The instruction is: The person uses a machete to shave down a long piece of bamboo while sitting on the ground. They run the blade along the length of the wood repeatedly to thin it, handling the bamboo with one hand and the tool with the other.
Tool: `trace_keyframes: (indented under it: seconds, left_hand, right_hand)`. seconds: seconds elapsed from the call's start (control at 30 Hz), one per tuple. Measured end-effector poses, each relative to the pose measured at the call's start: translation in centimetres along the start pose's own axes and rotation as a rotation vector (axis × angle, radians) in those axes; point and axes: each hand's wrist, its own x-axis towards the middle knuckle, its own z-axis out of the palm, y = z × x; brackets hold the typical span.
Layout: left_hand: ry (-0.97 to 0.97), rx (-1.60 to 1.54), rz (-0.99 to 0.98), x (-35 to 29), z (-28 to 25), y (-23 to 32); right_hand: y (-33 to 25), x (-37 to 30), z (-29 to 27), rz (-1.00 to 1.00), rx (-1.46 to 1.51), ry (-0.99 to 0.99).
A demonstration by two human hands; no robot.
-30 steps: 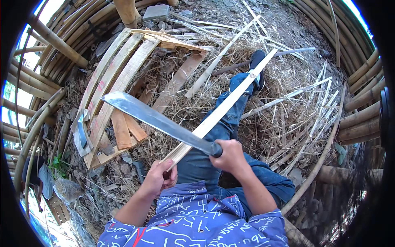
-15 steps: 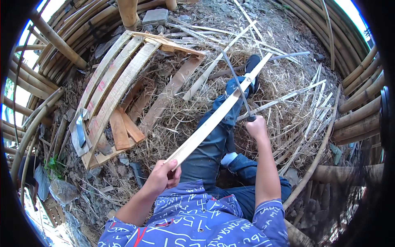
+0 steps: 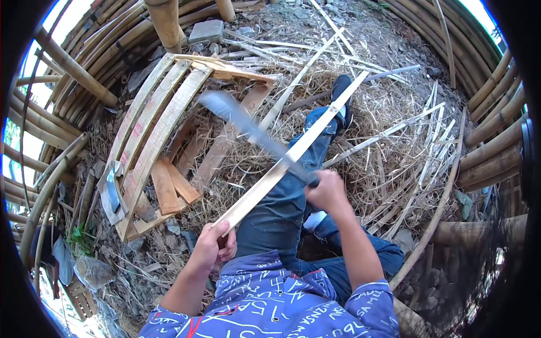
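Note:
My left hand is closed around the near end of a long, pale bamboo strip. The strip slants up and away to the right over my outstretched leg, its far part lying by my shoe. In my right hand is the dark handle of a machete, its blade smeared by motion. The blade crosses the strip about midway and points to the far left. Whether its edge touches the strip, I cannot tell.
A slatted wooden pallet stands at the left, with a grey-blue object on its near corner. Shavings and loose bamboo strips litter the ground. Bamboo poles wall both sides. A grey block lies at the back.
My right hand has come nearer and to the left, sweeping the machete down along the strip toward me. My left hand has shifted slightly left and nearer, still gripping the strip.

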Motion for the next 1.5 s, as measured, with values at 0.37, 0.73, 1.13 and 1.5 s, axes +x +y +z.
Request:
trace_keyframes:
  seconds: [0.37, 0.73, 1.13, 1.5]
  left_hand:
    - [-0.112, -0.105, -0.049, 1.3, 0.3, -1.4]
    - [-0.124, 0.039, -0.078, 1.2, 1.4, -1.0]
    - [-0.213, 0.020, 0.028, -0.6, -0.1, 1.1]
    - [-0.069, 0.013, -0.057, 0.3, -0.2, 1.4]
  right_hand:
    - [4.2, 1.5, -0.8, 0.214, 0.093, -0.017]
    - [11.3, 8.1, -2.9, 0.396, -0.107, 0.090]
    - [7.8, 7.3, -4.1, 0.349, -0.182, 0.057]
    - [4.6, 4.0, -2.5, 0.037, -0.215, -0.023]
